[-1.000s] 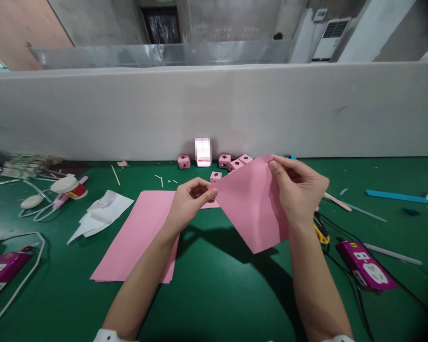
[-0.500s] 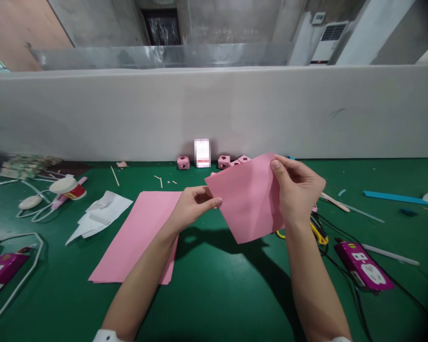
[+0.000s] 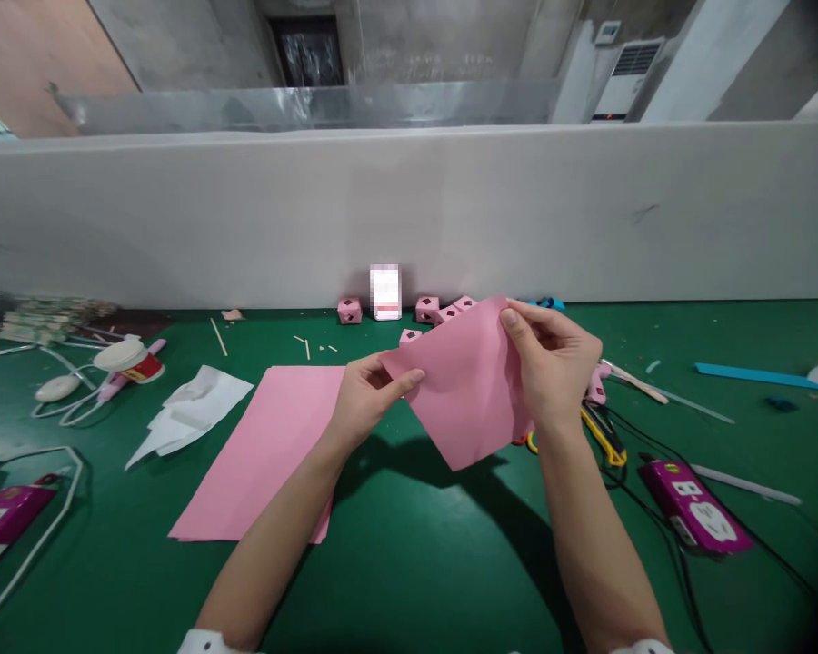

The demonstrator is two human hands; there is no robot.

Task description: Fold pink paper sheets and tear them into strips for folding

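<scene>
I hold a square pink paper sheet in the air above the green table, tilted like a diamond. My left hand pinches its left corner. My right hand pinches its top right corner. A stack of larger pink paper sheets lies flat on the table under my left forearm. Several small pink paper cubes with dark diamond holes sit at the back by the wall.
Crumpled white paper lies to the left. A tape roll and a glue gun with white cables sit further left. Purple power strips lie at the left edge and at the right. A yellow cutter lies behind my right wrist. Blue strip far right.
Both hands have brought the pink sheet slightly left and turned it; its lower corner has risen and the sheet looks smaller and flatter to me than a second ago.
</scene>
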